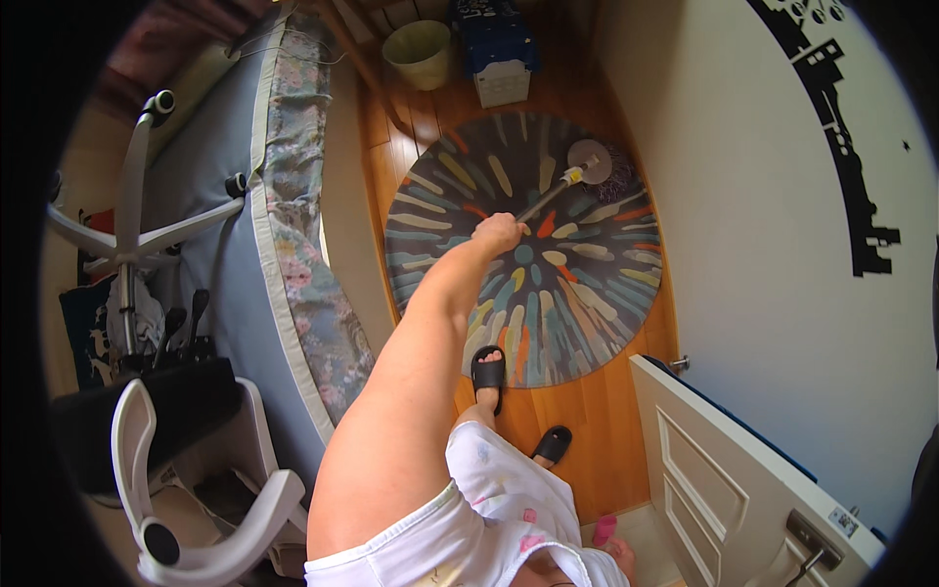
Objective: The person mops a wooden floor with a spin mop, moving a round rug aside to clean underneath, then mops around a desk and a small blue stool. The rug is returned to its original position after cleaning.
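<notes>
My left hand (500, 233), its arm stretched far forward, is closed round the grey handle of a mop (545, 203). The mop's round whitish head (589, 161) with a purple fringe (618, 178) rests at the far right part of a round patterned rug (523, 252). Low in the picture, beside my white clothing, my right hand (620, 558) shows only in part. Its fingers appear closed on a small pink object (603, 530), whose kind I cannot make out.
A bed (230, 284) with an upturned white-framed chair (125, 256) on it runs along the left. Ahead stand a pale bin (419, 54) and a white box (503, 84). A white door (699, 460) stands ajar at the right. Black slippers (488, 370) are on my feet.
</notes>
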Tool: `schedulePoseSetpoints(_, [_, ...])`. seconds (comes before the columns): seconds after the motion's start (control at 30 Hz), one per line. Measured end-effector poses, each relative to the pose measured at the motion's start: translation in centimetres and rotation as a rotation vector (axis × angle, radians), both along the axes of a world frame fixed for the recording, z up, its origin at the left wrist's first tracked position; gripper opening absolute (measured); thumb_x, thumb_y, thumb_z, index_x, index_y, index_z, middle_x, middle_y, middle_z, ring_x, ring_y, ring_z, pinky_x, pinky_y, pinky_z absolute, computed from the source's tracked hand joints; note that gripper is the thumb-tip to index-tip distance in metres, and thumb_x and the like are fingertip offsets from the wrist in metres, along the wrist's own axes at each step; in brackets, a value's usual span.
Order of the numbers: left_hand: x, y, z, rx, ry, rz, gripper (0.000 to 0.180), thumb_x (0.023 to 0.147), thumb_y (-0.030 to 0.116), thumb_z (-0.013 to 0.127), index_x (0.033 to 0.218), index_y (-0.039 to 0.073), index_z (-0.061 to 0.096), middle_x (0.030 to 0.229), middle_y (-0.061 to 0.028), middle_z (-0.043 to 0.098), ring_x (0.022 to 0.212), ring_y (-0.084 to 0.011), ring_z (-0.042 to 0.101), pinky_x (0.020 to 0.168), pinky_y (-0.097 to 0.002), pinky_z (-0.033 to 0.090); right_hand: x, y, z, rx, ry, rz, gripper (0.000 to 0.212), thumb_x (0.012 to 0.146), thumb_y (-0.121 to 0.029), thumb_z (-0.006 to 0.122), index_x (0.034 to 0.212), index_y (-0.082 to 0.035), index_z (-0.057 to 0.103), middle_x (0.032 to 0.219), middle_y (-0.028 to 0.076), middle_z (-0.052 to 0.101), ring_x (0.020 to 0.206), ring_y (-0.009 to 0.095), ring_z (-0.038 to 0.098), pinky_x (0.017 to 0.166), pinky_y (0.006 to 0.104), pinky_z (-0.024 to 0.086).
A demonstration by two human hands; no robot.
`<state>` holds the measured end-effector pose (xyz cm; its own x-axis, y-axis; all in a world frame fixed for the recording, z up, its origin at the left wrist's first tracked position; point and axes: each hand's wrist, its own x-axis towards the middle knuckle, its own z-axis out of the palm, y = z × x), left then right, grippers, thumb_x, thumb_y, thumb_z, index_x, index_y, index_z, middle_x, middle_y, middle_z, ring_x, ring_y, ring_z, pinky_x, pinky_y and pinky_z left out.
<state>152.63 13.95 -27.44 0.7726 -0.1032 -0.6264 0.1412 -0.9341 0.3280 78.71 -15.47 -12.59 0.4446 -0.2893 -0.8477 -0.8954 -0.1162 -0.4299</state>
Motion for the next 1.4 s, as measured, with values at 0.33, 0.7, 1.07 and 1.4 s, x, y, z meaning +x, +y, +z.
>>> schedulePoseSetpoints(0.33, [3.5,17.3,-0.4,0.057,0.143,0.280,0.062,0.086,0.054,0.046,0.086,-0.006,0.063,0.082,-0.0211,0.064,0.072,-0.0327,0.064,0.066,-0.0396,0.050,13.9,2.9,6.0,-0.208,0.130,0.046,0.027,0.080,-0.025,0.061,0.088,0.000,0.059,0.079,0.015,0.064,0.075,0.021,0.059,0.070,0.0370,0.048])
schedulePoseSetpoints(0.7, [-17.0,22.2,-1.9,-0.123,0.291,1.013,0.064,0.089,0.054,0.043,0.047,0.005,0.042,0.040,-0.0122,0.042,0.030,-0.0255,0.040,0.032,-0.0376,0.033,9.4,-1.5,3.8,-0.067,0.160,0.138,0.026,0.083,-0.001,0.051,0.108,0.004,0.053,0.080,0.011,0.063,0.070,0.015,0.060,0.064,0.0272,0.049])
schedulePoseSetpoints(1.07, [-25.8,24.4,15.4,-0.470,0.819,1.316,0.028,0.083,0.009,0.058,0.059,0.009,0.042,0.047,0.0017,0.037,0.032,-0.0074,0.031,0.031,-0.0237,0.025,10.5,0.1,3.4,0.077,0.045,-0.088,0.028,0.087,-0.005,0.049,0.114,0.002,0.051,0.085,0.006,0.060,0.071,0.012,0.056,0.063,0.0247,0.048])
schedulePoseSetpoints(1.4, [-19.3,20.6,11.8,-0.397,0.198,0.944,0.059,0.086,0.048,0.051,0.046,0.006,0.045,0.041,-0.0087,0.044,0.033,-0.0204,0.042,0.035,-0.0342,0.033,8.2,0.7,5.5,0.068,0.093,-0.196,0.023,0.084,-0.003,0.047,0.105,0.000,0.054,0.080,0.005,0.059,0.071,0.013,0.054,0.063,0.0260,0.047])
